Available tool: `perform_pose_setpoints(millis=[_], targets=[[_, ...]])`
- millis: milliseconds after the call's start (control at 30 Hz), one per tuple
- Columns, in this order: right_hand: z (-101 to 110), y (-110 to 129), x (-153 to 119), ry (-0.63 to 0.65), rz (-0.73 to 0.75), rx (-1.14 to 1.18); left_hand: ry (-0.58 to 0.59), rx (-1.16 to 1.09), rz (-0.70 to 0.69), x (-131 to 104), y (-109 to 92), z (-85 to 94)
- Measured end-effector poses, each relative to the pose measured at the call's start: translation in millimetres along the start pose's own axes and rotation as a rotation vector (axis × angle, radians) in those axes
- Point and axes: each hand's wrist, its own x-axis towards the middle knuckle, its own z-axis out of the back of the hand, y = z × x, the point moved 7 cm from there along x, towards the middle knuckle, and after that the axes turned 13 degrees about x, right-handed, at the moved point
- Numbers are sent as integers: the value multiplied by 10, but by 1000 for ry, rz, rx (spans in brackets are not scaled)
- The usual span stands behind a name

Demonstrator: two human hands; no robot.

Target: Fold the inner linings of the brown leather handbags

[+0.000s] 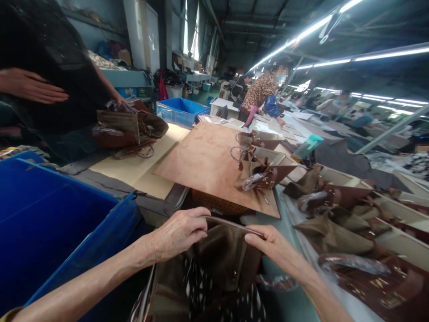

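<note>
An olive-brown handbag (223, 252) hangs in front of my lap, its dark top edge stretched between my two hands. My left hand (177, 232) pinches that edge at one end, thumb below and fingers curled over. At the other end, my right hand (276, 246) grips it between thumb and fingers. A plastic-wrapped brown handle (276, 282) shows low beside the bag. The bag's lower part lies in shadow over patterned black-and-white cloth. Just beyond my hands lies a tan board (197, 156) with brown handbags (273, 176) on its right side.
A large blue bin (63, 214) stands at my left, and a smaller blue bin (181, 109) is farther back. Several handbags (375, 268) line the table at right. Across at left, a person in black (63, 76) has a hand on another bag (117, 127).
</note>
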Motion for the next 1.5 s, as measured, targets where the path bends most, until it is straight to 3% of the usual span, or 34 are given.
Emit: perform_pose_setpoints(millis=[433,1267,1500], targets=[[68,-178,40,-234,34,82,-19,-64,434,206,284,-97],[145,-210,22,-395,70,-133,-26,57,409,324,336,-147],[112,-155,53,-446,127,-319,-54,85,430,337,353,-170]])
